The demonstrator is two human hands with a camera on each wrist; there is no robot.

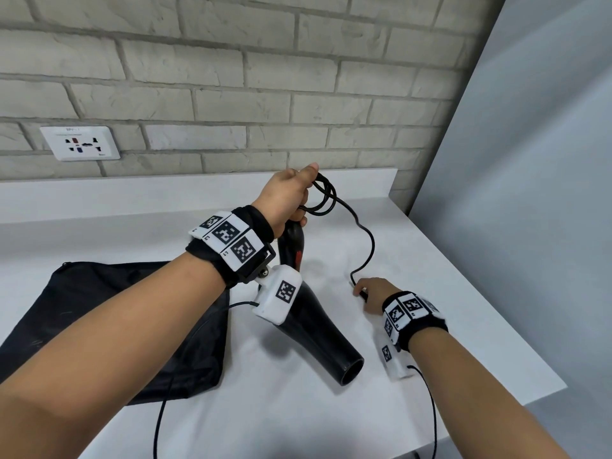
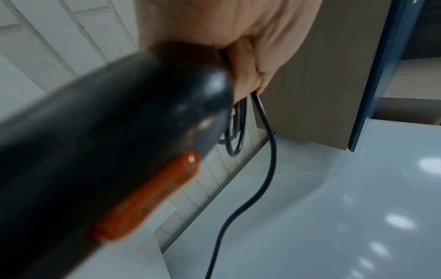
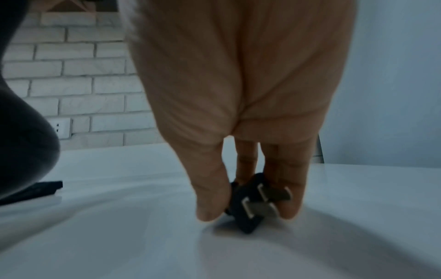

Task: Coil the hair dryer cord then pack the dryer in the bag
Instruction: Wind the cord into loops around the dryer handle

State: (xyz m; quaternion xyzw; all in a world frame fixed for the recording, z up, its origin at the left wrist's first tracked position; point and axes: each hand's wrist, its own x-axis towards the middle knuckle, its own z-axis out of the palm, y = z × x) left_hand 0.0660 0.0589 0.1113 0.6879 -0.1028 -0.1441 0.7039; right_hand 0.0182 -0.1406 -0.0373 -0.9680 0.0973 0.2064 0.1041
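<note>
While the left hand [image 1: 287, 193] grips the cord [image 1: 362, 241] loops above the dryer [image 1: 318, 329], the right hand [image 1: 372, 293] pinches the plug [image 3: 253, 205] right of it.

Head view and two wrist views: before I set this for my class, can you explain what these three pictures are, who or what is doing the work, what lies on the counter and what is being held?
No machine here: a person works with bare hands, wearing cameras. The wide picture comes from a camera on the head, looking down at both arms. The other two come from cameras strapped to the wrists, looking along each hand.

The left hand grips the handle of a black hair dryer together with a few loops of its cord; the dryer's nozzle points toward the viewer. The rest of the cord trails across the white counter to the right hand, whose fingertips pinch the plug resting on the counter.

A black bag lies flat on the left. A wall socket sits in the brick wall.
</note>
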